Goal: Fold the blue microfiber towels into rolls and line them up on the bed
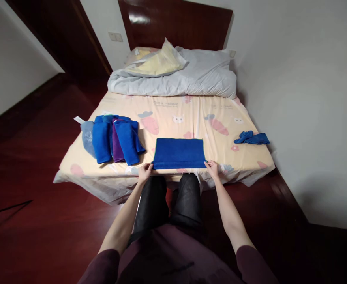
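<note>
A blue towel with a thin green edge lies spread on the bed in front of me. Its near edge is turned over in a narrow strip. My left hand pinches the near left corner of that strip. At the near right corner, my right hand grips the same strip between thumb and fingers. To the left sits a pile of folded blue towels, with a purple towel among them. Off to the right, a crumpled blue cloth rests near the bed's edge.
The bed has a patterned sheet under a clear plastic cover. A grey quilt and a yellowish plastic-wrapped item lie by the dark headboard. A grey-blue packaged bundle leans against the towel pile. A white wall stands at right.
</note>
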`<action>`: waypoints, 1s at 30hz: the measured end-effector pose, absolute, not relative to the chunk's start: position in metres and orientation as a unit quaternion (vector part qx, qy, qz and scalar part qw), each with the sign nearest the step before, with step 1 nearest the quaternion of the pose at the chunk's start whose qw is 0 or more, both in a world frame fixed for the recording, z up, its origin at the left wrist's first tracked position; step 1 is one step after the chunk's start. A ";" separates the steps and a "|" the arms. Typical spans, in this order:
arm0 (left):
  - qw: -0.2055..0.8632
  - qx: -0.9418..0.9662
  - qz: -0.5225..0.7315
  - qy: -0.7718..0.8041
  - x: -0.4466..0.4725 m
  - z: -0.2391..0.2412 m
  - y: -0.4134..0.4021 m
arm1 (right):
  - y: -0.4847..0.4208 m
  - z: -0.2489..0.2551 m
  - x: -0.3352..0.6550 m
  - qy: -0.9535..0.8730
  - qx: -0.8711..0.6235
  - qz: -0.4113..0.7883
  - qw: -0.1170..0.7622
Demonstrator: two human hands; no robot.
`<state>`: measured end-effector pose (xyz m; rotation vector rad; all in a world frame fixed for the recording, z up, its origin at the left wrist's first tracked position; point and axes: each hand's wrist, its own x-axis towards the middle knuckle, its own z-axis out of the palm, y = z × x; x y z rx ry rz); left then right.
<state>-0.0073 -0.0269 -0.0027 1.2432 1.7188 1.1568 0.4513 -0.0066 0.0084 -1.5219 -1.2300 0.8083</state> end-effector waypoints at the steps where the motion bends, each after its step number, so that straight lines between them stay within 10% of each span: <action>1: 0.355 0.479 0.449 0.665 -0.007 -0.004 -0.027 | -0.006 0.008 0.451 -0.505 -0.628 0.333 0.489; 17: 0.246 0.556 0.467 0.642 0.004 0.018 -0.044 | -0.010 0.024 0.444 -0.527 -0.660 0.266 0.465; 30: 0.225 0.759 0.250 0.558 0.007 0.006 -0.015 | -0.033 0.047 0.430 -0.753 -0.569 0.184 0.275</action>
